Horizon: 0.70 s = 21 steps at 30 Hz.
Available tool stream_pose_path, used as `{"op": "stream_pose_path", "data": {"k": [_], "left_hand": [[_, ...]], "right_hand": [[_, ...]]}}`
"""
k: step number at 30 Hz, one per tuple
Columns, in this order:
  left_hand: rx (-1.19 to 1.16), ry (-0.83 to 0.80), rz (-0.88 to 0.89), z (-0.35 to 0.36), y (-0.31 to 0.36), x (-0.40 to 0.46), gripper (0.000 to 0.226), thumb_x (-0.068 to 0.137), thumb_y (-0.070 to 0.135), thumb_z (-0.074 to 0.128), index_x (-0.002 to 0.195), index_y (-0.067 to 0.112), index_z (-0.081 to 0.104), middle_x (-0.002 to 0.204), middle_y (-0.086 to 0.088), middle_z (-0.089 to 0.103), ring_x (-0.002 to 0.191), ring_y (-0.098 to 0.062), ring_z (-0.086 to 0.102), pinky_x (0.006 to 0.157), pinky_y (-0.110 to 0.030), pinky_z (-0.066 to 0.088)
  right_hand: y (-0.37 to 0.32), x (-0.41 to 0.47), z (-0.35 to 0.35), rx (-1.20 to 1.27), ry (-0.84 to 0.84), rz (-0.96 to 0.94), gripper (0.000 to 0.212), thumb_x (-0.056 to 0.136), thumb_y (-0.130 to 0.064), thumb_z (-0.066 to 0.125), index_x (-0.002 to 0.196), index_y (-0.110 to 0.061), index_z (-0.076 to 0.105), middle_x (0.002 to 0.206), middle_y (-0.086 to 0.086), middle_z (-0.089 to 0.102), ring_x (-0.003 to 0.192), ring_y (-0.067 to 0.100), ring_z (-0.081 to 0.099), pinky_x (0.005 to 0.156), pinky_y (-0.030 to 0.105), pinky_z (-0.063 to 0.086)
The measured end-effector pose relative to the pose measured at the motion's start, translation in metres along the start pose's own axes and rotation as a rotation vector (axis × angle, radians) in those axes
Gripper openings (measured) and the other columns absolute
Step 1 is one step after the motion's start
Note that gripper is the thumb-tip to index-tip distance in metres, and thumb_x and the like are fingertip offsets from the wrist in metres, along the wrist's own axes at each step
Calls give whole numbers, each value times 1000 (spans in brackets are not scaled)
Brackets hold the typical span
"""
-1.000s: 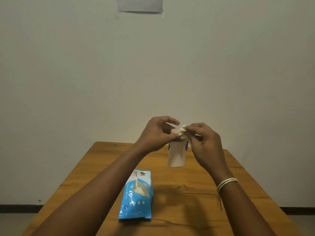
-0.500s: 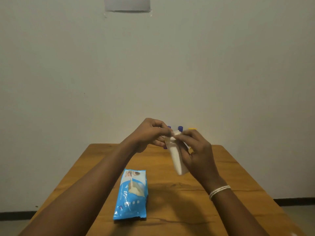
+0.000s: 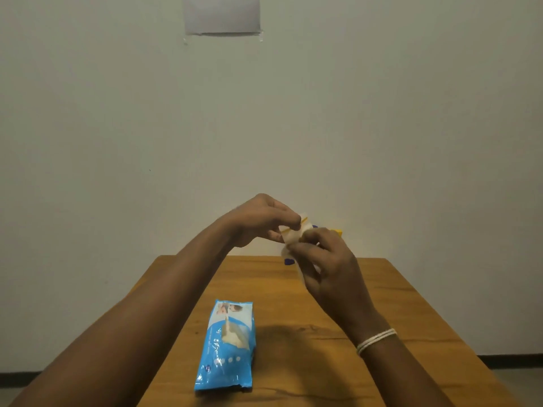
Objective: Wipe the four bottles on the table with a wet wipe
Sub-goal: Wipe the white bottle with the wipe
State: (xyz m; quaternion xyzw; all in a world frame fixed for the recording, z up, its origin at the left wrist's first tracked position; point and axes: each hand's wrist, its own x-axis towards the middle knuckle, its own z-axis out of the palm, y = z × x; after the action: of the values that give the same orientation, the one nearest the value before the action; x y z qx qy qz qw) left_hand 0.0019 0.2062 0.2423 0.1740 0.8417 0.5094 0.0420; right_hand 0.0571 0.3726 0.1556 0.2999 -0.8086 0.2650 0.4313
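Observation:
I hold a white wet wipe (image 3: 292, 237) in the air above the far part of the wooden table (image 3: 417, 312). My left hand (image 3: 261, 221) pinches its upper left edge. My right hand (image 3: 326, 259) pinches its right side, with the rest of the wipe tucked behind my fingers. The bottles stand behind my hands and are mostly hidden. Only a yellow cap (image 3: 337, 231) and bits of blue (image 3: 288, 262) show past my fingers.
A blue pack of wet wipes (image 3: 226, 345) lies flat on the table between my forearms. The table's far edge meets a plain wall with a paper sheet (image 3: 221, 14) taped high up. A floor strip shows at the right.
The wipe hung down long from my fingertips a second ago. It is now gathered short between both hands, and my left hand has risen slightly.

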Motion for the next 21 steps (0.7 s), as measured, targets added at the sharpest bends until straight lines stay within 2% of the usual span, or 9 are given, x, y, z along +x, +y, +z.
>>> {"op": "stream_pose_path", "data": {"k": [2,4,6,8,11,15,17,19,21], "left_hand": [[38,-20,-34,-3,5,1,25,83,17,70,70,-4,67,65,-7,57,67,-15,58,76,-34,61],[43,7,-49,-1,4,1,32,80,19,71,76,-12,65,75,-17,57,72,-19,62,81,-37,63],[-17,94,-85,1,3,1,30,82,17,73,86,-12,68,90,-17,66,80,-22,70,75,-32,63],[-37,152,-124,-1,2,-1,25,85,18,72,96,-3,68,102,-12,68,85,-23,72,67,-25,62],[-31,78,-200,0,-1,-6,22,86,15,70,100,-1,67,100,-10,67,82,-21,72,63,-22,59],[-63,-84,-187,17,-3,-8,11,82,7,69,80,-3,72,83,-14,69,78,-25,71,78,-36,62],[-64,-73,-141,13,-3,-5,15,81,7,68,78,-7,72,82,-15,68,80,-26,70,86,-43,62],[-54,-32,-108,3,-3,-3,23,82,7,69,85,-16,68,86,-15,65,82,-26,68,83,-41,62],[-23,12,-73,-6,-5,-3,25,83,8,69,91,-15,69,90,-10,68,87,-25,65,78,-36,62]], "right_hand": [[-2,3,-1,-41,19,-46,22,85,-7,75,106,-12,75,103,6,66,97,15,56,79,19,48],[-1,-3,-1,-67,24,-62,25,83,-7,76,107,-13,74,106,6,67,100,16,58,81,20,50],[2,-15,-1,-104,-2,-60,30,79,-8,81,107,-13,74,109,7,68,104,18,60,81,24,54],[8,-29,-3,-105,-13,-31,34,73,-7,85,105,-11,73,111,8,68,106,21,62,79,29,60],[16,-35,-8,48,55,94,28,76,-7,82,104,-10,75,108,6,68,104,17,63,78,32,62],[17,-10,-14,300,86,177,20,85,-7,74,104,-13,77,104,-2,71,99,9,65,81,25,58],[21,-2,-19,361,69,213,17,86,-9,74,100,-16,78,102,-7,72,99,6,66,80,18,55],[30,-4,-24,382,1,285,15,87,-13,74,98,-22,78,101,-13,72,98,5,66,79,17,54],[38,-13,-27,428,-71,428,15,88,-18,73,96,-31,76,98,-17,73,95,3,67,77,20,58]]}}
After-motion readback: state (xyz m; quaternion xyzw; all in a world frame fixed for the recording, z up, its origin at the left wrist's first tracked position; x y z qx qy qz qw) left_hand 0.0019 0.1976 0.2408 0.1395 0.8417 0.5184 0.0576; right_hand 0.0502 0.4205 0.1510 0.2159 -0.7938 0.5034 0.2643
